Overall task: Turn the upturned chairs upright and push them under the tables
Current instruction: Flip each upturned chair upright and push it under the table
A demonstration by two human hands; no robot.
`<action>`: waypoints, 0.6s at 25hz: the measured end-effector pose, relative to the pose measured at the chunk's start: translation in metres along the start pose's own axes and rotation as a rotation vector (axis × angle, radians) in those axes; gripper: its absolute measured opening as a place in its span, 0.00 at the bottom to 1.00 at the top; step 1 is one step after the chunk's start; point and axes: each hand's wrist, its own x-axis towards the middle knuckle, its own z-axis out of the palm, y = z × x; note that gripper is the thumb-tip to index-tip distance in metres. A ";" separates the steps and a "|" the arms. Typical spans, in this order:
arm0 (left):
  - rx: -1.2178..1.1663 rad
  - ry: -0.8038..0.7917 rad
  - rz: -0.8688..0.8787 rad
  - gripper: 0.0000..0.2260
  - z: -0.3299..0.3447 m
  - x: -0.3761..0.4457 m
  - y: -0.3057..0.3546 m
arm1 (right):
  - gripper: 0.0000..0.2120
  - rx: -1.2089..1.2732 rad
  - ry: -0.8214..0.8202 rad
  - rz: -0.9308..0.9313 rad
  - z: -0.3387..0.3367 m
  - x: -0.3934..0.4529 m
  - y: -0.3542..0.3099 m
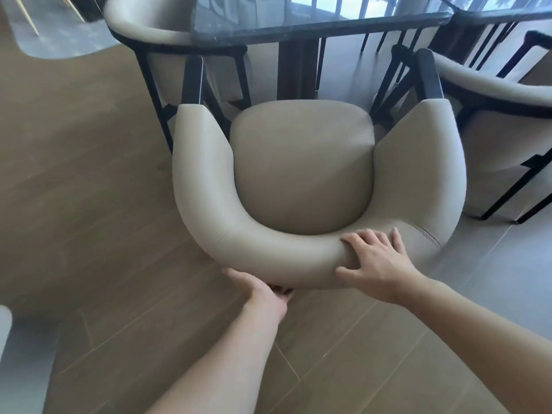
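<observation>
Chairs number three, all beige, cushioned and dark-legged: one upright armchair (301, 168) faces the dark glossy table (322, 22), seat not yet under it; a second chair (155, 28) stands at the table's left, a third (495, 94) at its right. Two bare hands: the right hand (376, 261) lies spread flat on the armchair's curved backrest; the left hand (263, 291) curls beneath that backrest, fingertips hidden.

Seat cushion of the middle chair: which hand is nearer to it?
Right. The right hand lies on top of the curved backrest, just behind the seat cushion. The left hand is lower, tucked under the backrest's outer edge.
</observation>
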 end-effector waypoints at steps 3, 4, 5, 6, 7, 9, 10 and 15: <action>0.343 0.319 0.389 0.26 0.019 0.000 0.023 | 0.47 -0.177 0.020 -0.086 -0.001 0.022 0.009; 0.535 0.438 0.641 0.27 0.023 0.001 0.035 | 0.49 -0.233 0.044 -0.100 -0.004 0.030 0.012; 0.736 0.453 0.943 0.28 0.027 0.003 0.050 | 0.50 -0.264 0.061 -0.092 -0.007 0.038 0.011; 0.962 0.335 1.248 0.30 0.032 0.006 0.065 | 0.49 -0.279 0.084 -0.077 -0.009 0.046 0.007; 1.209 0.106 1.453 0.31 0.040 0.009 0.078 | 0.46 -0.295 0.110 -0.061 -0.011 0.053 0.004; 1.789 -0.307 1.439 0.34 0.065 0.013 0.086 | 0.42 -0.319 0.160 -0.055 -0.014 0.068 0.003; 2.056 -0.381 1.373 0.37 0.076 0.015 0.084 | 0.42 -0.321 0.175 -0.059 -0.017 0.075 0.004; 2.188 -0.298 1.493 0.46 0.112 0.041 0.083 | 0.47 -0.278 0.228 -0.090 -0.038 0.116 0.011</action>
